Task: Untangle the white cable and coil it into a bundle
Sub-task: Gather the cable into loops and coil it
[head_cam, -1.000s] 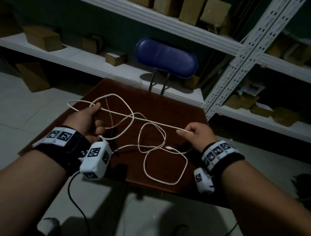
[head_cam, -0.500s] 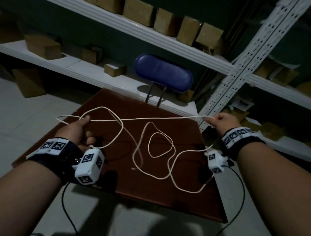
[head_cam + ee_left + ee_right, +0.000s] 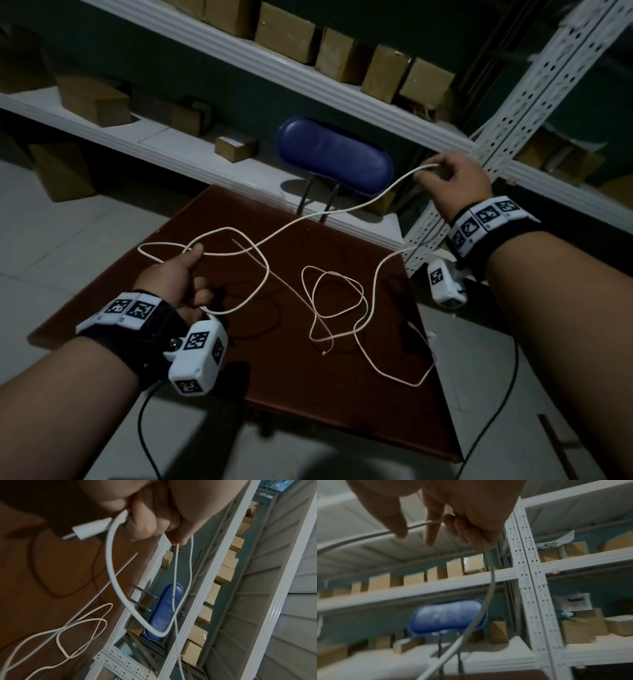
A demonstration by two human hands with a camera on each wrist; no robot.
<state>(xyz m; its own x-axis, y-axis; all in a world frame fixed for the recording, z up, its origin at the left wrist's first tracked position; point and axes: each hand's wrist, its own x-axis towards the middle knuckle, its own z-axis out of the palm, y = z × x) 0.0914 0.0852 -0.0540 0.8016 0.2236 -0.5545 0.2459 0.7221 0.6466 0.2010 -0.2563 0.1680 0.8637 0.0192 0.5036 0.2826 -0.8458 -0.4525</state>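
A long white cable (image 3: pixel 371 291) runs in loose loops over the brown table (image 3: pixel 239 383). My left hand (image 3: pixel 178 277) hovers over the table's left part and grips one end of the cable (image 3: pixel 109 563), its white plug (image 3: pixel 91 530) sticking out beside the fingers. My right hand (image 3: pixel 455 174) is raised high at the right, near the shelf post, with the cable (image 3: pixel 489 577) held in its curled fingers. One strand stretches in the air between the two hands. Another hangs from the right hand to the table's right edge. The free end (image 3: pixel 324 353) lies near the table's middle.
A blue chair back (image 3: pixel 334 157) stands just behind the table. White metal shelving (image 3: pixel 342 96) with several cardboard boxes (image 3: pixel 284 32) fills the background, and its perforated post (image 3: pixel 507 123) is right beside my raised hand. Black sensor leads (image 3: pixel 493 425) dangle from both wrists.
My right hand has risen and moved far right, from table level to beside the shelf post, drawing the cable through. The loops on the table have shrunk and shifted. My left hand stayed about where it was.
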